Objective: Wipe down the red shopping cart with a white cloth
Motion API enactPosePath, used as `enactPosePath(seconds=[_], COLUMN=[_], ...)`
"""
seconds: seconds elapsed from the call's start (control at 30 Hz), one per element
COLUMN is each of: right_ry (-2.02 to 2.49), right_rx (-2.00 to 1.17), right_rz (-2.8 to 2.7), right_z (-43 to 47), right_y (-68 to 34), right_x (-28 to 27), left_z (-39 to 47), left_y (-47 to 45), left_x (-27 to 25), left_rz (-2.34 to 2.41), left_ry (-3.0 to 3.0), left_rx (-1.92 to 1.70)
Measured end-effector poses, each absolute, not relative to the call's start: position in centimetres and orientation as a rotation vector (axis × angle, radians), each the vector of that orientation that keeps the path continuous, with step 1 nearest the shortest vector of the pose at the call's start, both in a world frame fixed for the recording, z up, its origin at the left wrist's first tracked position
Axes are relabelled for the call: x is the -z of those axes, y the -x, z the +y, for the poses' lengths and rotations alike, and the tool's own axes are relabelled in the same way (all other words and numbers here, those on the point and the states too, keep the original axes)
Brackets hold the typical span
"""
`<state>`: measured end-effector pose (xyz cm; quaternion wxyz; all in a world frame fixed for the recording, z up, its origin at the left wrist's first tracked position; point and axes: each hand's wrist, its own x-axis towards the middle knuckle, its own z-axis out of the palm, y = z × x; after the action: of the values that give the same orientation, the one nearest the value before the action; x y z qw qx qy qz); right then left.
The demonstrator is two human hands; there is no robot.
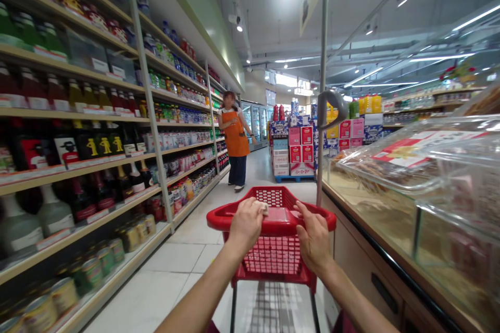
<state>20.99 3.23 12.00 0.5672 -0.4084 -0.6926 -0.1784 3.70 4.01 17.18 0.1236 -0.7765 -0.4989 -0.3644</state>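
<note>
A red plastic shopping cart (pixel 273 263) with lattice walls stands right before me. My left hand (pixel 247 221) is closed at the left of its red handle rim (pixel 221 220). A small crumpled white cloth or tissue (pixel 262 207) pokes out at its fingertips; which of the two I cannot tell. My right hand (pixel 313 234) lies against the right part of the rim, its fingers stretched out and holding nothing I can see. The inside of the cart is mostly hidden behind the rim and my hands.
Shelves of bottles and cans (pixel 82 166) line the left side. Ahead, a person in an orange apron (pixel 236 132) stands beside them. Stacked boxes (pixel 300 145) sit on a blue pallet. At right runs a counter with clear plastic food packs (pixel 394 166); a metal pole (pixel 323 62) rises there.
</note>
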Motion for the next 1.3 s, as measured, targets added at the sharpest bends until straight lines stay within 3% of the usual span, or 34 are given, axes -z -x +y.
enactPosePath(seconds=[0.2,0.43,0.67,0.87,1.1,1.3], right_ry=[0.911,0.914,0.886,0.904,0.879,0.906], right_rx=[0.417,0.395,0.407,0.42,0.427,0.433], right_rz=[-1.671,-1.635,-1.675,-1.638,-1.683,-1.68], right_z=[2.9,2.9,3.0,3.0,3.0,3.0], right_y=[-21.1,-20.9,-21.4,-20.9,-21.2,-20.7], right_x=[-11.8,-11.9,-11.7,-11.8,-11.8,-11.9], left_z=[3.0,4.0,2.9,4.0,3.3,4.4], left_y=[-7.8,-2.9,-5.8,-2.3,-7.0,-1.6], left_x=[-16.4,-16.7,-15.9,-16.8,-16.0,-16.8], left_rz=[-1.043,-1.466,-1.143,-1.546,-1.151,-1.577], left_ry=[2.432,2.178,2.319,2.147,2.304,2.109], left_rx=[0.972,1.031,0.99,0.972,0.979,1.012])
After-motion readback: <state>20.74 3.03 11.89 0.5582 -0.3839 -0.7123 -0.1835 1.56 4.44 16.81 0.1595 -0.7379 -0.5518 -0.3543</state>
